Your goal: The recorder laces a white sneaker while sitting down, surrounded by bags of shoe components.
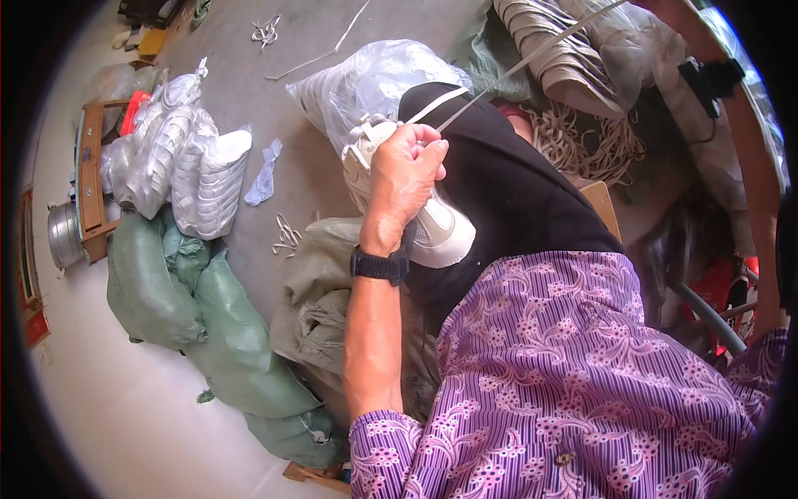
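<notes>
My left hand (407, 170) is closed, thumb against fingers, with a flat white shoelace (532, 60) pinched in it. Beneath that hand rests a beige and white sneaker (442, 234) against my black-trousered thigh, its toe pointing toward me. The hand covers most of the shoe's lacing. From the shoe, the shoelace stretches taut up to the right and leaves the picture at the top. My right arm is raised along the right side; only the base of my right hand (677, 15) shows at the upper edge, its fingers cut off from view.
A heap of loose laces (586, 145) lies beyond my thigh, beside a stack of nested shoe parts (565, 54). Clear plastic bags (378, 71) sit ahead. To the left are bagged white shoe parts (199, 179), green sacks (241, 333) and a wooden stool (90, 170).
</notes>
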A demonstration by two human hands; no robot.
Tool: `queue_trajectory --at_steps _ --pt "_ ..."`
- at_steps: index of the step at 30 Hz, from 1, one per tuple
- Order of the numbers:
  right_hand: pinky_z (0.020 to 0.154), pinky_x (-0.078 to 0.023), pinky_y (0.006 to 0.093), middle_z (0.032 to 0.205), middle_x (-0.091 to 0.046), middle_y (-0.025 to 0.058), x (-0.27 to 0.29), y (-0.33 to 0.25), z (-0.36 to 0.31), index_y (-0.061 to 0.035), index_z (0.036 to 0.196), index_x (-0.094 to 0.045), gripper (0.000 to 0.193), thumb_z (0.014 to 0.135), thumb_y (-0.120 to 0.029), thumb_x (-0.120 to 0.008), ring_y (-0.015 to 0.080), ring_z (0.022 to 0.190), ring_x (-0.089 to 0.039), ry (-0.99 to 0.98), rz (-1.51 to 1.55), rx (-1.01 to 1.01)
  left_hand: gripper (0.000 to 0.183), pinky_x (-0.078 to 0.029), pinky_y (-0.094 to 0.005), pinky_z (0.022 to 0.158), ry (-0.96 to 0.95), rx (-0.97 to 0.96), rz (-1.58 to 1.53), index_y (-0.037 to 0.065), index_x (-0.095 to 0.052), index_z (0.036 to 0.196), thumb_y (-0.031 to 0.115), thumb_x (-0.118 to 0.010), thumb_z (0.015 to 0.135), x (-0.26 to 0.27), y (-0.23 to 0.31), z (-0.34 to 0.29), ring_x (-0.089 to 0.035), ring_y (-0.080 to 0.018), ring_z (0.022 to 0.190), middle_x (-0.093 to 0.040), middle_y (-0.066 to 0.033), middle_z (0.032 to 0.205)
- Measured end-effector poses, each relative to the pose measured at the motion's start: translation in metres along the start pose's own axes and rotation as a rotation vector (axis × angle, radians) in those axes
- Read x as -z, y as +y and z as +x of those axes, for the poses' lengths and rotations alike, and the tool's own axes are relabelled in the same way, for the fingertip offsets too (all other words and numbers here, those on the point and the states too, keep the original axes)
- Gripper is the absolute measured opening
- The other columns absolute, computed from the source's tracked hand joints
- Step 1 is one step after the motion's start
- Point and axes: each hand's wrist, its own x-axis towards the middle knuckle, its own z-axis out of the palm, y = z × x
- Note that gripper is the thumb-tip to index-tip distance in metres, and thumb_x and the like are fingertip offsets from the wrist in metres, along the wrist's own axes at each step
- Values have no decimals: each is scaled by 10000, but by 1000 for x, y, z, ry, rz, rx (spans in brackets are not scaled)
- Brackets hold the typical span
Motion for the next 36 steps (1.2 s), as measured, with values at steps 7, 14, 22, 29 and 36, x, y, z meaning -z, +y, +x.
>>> queue_trajectory --at_steps 7,14,22,29,36 --pt "742 -456 363 847 -499 61 -73 36 -26 -79 996 -586 192 813 -124 -625 252 779 -475 25 -780 298 201 -366 -174 391 85 -128 -166 39 -601 988 232 -585 938 7 0 36 -432 -21 450 -543 15 661" --pt "881 -442 456 1138 -594 49 -211 104 -17 -161 999 -677 267 804 -342 -656 290 1147 -506 -493 -1248 469 242 -302 -195 364 114 -32 -96 23 -623 990 252 -610 914 26 10 48 -394 -25 418 -525 20 638" --pt "559 -423 271 630 -543 14 -208 64 -45 -28 883 -629 262 845 -285 -595 93 598 -501 -615 -517 114 205 -405 -242 558 -293 -77 229 24 -698 943 188 -686 819 7 19 63 -475 -61 599 -544 31 642" --pt "556 -363 206 682 -516 -50 -202 71 -56 -78 896 -610 185 888 -262 -589 38 578 -438 -622 -57 -74 123 -331 -214 494 -223 -207 473 26 -688 858 143 -696 820 3 10 59 -412 -17 577 -515 82 642" --pt "567 -389 169 667 -476 -57 -169 87 -59 -89 987 -601 142 926 -217 -590 19 607 -458 -421 172 -108 156 -300 -191 358 -86 48 -393 58 -634 906 170 -716 834 30 -19 43 -370 -16 391 -471 57 562"
